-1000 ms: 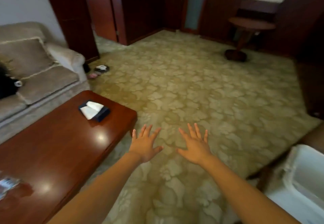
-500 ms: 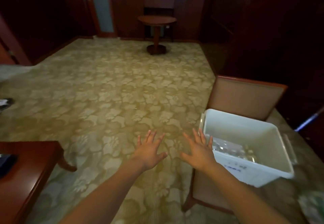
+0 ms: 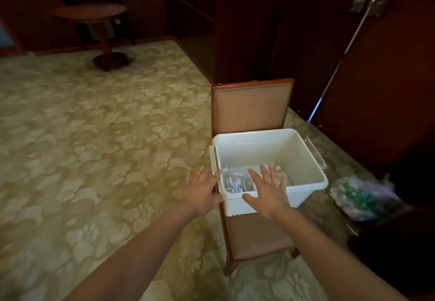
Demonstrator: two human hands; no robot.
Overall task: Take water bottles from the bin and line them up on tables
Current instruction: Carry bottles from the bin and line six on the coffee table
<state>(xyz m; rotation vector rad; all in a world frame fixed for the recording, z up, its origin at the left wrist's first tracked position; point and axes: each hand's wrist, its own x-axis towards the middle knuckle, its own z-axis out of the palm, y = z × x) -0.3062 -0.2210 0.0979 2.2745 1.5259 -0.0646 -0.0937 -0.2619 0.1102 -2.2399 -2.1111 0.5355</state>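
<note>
A white plastic bin (image 3: 306, 159) stands on the seat of a wooden chair (image 3: 251, 105). Clear water bottles (image 3: 235, 179) lie at its bottom, partly hidden by my right hand. My right hand (image 3: 268, 192) is held flat with spread fingers over the bin's near edge and holds nothing. My left hand (image 3: 202, 191) hovers flat just left of the bin's near left corner, also empty.
A round pedestal table (image 3: 94, 13) stands at the far left on the patterned carpet. A plastic bag of bottles (image 3: 362, 197) lies on the floor right of the chair. Dark wooden panelling and a door fill the right side.
The view swung right from the coffee table and sofa to the bin, which now sits centred. Both hands stay flat and empty, and now reach over the bin's near edge.
</note>
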